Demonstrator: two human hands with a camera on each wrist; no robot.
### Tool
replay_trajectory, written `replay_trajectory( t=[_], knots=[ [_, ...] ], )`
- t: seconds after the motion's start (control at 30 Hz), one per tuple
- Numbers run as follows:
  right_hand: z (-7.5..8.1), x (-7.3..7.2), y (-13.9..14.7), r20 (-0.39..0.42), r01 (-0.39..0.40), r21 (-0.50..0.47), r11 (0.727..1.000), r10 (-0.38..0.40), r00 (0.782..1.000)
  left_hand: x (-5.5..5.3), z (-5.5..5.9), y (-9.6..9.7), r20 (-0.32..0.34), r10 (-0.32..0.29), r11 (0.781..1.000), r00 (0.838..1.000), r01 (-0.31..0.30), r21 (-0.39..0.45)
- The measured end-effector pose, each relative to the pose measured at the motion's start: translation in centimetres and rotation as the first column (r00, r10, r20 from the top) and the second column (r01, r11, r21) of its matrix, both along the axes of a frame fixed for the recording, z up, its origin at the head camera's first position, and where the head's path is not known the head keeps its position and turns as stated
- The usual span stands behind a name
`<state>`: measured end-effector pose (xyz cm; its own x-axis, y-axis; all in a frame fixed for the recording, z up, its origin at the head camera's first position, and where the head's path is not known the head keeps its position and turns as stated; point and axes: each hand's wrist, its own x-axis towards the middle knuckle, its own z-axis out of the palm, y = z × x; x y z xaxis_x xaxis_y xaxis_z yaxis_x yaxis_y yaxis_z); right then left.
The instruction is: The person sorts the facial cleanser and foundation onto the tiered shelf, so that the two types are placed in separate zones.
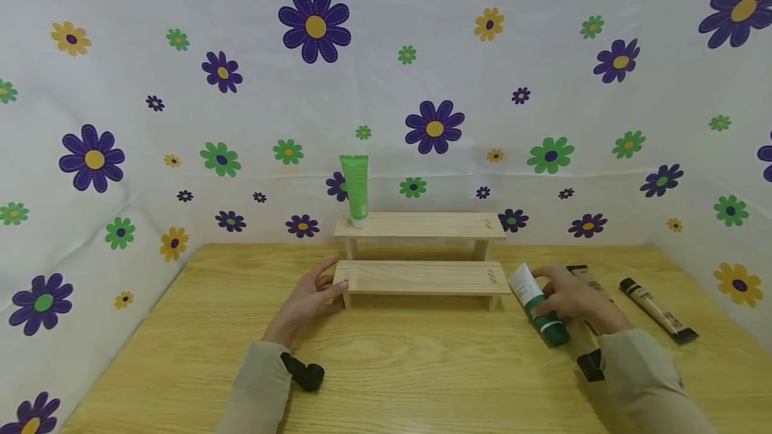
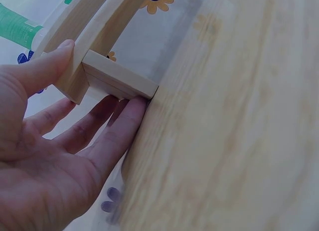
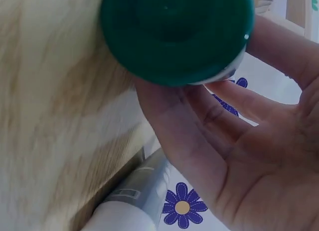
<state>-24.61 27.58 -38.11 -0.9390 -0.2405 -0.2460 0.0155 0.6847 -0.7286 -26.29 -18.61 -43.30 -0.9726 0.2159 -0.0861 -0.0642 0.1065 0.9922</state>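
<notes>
My left hand [image 1: 307, 303] grips the left end of a two-step wooden stand [image 1: 419, 278]. Its thumb lies over the lower step, and the other fingers reach behind and against the leg [image 2: 117, 76]. A white and dark green squeeze tube [image 1: 527, 284] is held in my right hand [image 1: 573, 300], just right of the stand. The tube slants over the table, and its round green cap [image 3: 174, 36] faces the right wrist camera. On the upper step, at the left, a bright green tube [image 1: 356, 186] stands upright on its white cap.
A beige and black tube [image 1: 657, 310] lies on the wooden table [image 1: 410, 374] at the right. Another dark-ended tube [image 1: 577, 268] is partly hidden behind my right hand. The right wrist view shows a grey tube with a white cap [image 3: 119, 218]. Flower-print sheeting [image 1: 374, 92] encloses the table.
</notes>
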Motion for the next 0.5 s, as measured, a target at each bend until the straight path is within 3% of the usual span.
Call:
replay_trajectory(
  t=[0.5],
  knots=[
    [0.3, -0.1, 1.2, -0.116, 0.055, -0.057, 0.997, -0.061, 0.991, 0.0, 0.1, 0.2, 0.002, 0.011, 1.000, 1.000, -0.011, 0.016]
  ],
)
